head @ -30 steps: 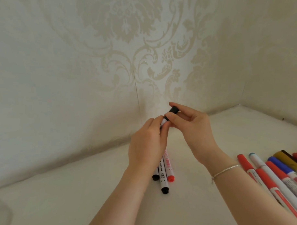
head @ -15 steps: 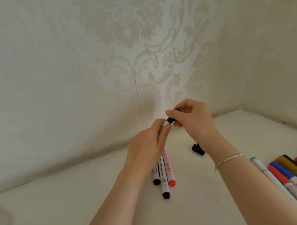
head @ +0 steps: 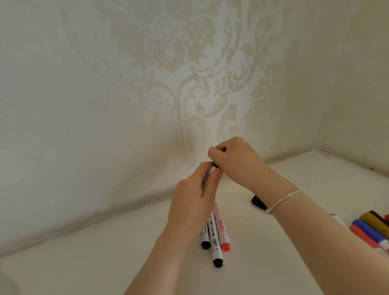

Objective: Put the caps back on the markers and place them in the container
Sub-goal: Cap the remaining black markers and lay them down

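Observation:
My left hand (head: 194, 200) grips a white marker (head: 206, 177) held above the table, tip end up. My right hand (head: 236, 161) pinches a black cap (head: 215, 164) at that marker's upper end; how far the cap sits on it is hidden by my fingers. Below my left hand three white markers lie side by side on the table: two with black ends (head: 205, 240) (head: 215, 246) and one with a red end (head: 221, 230). A loose black cap (head: 258, 203) lies on the table under my right wrist.
Several capped markers in red, blue and mustard (head: 373, 231) lie at the right edge. The white table (head: 105, 260) meets patterned walls behind and to the right. A pale blurred object (head: 4, 290) shows at the bottom left corner.
My right hand has curled over the black cap and pressed it down toward the marker in my left hand. The view shifted, so the loose black cap on the table came into sight.

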A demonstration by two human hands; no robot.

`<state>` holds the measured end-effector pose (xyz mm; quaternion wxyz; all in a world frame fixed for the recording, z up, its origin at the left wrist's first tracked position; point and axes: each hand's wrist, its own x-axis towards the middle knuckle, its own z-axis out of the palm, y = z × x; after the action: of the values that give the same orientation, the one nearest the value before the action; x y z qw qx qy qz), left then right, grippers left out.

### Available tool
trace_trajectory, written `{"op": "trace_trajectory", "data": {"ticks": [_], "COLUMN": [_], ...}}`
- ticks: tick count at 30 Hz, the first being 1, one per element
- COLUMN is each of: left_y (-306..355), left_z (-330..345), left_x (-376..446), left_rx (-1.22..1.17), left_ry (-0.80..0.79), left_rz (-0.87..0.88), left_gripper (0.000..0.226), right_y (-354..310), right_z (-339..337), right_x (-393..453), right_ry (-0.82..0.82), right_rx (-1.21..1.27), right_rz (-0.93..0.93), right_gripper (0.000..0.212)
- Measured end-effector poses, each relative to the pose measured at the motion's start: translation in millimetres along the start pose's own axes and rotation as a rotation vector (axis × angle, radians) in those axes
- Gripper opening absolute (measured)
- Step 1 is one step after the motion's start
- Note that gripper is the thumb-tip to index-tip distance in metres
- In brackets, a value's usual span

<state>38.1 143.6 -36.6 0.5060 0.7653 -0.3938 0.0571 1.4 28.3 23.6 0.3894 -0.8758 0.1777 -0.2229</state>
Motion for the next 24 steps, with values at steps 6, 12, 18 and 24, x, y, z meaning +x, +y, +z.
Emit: {"op": "trace_trajectory", "data": {"ticks": [6,12,18,24], "left_y": [-0.1,0.3,9.7,9.6], "left_z": [-0.3,-1.4,-5.9,-22.5], "left_x": [4.1,5.6,9.5,5.2], "left_rx": [0.198,0.127,-0.297,-0.496], "left_ry": [0.054,0.024,0.001,-0.186], "left_rz": [0.063,0.019,-0.103,-0.251], "left_gripper": [0.031,0.016,0.027,0.025], "right_y": [0.7,0.5,-11.1,-5.7], "right_z": [-1.8,6.2,-0.1,-18.5], "right_x": [1.0,-0.1,6.5,23.4], "right_ry": [-0.016,-0.109,-0.151,-0.077], "right_rx": [0.071,0.269,0.208,0.421], "right_rz": [0.027,0.199,0.164,0.231], "right_gripper": [0.043,0.04,0.034,0.035]}}
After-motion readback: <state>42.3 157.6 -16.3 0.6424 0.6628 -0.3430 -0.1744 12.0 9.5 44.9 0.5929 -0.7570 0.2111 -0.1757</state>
